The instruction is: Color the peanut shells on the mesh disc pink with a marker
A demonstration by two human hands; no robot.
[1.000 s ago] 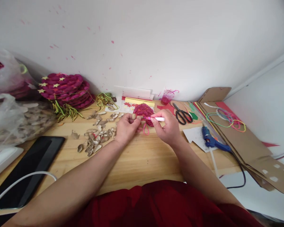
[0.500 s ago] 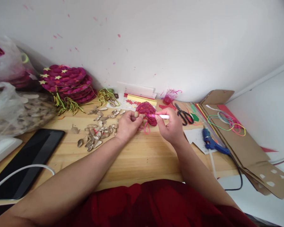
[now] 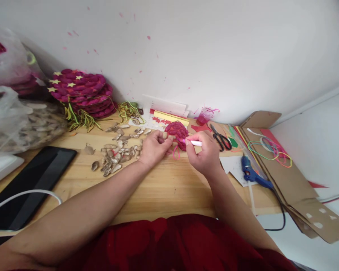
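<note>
In front of me is a small round magenta disc (image 3: pixel 177 130) that looks covered in dyed shells, a pink loop of cord (image 3: pixel 176 153) hanging at its lower edge. My left hand (image 3: pixel 156 146) pinches the disc's lower left edge between thumb and fingers; part of that edge is hidden. A white marker with a pink tip end (image 3: pixel 196 143) is gripped in my right hand (image 3: pixel 203 153), its tip against the disc's lower right part. Loose brown peanut shells (image 3: pixel 112 158) lie just left of my left hand.
A stack of larger magenta discs (image 3: pixel 83 88) with yellow stars stands back left, beside a plastic bag of shells (image 3: pixel 42 124). A black tablet (image 3: pixel 36 184) lies left. Scissors (image 3: pixel 222 140), a pink-stained cup (image 3: pixel 202 118), a blue glue gun (image 3: pixel 252 175) and cardboard (image 3: pixel 279 169) are right.
The view has shifted slightly. Both hands keep hold of the disc and the marker, and the marker tip stays at the disc with little visible movement.
</note>
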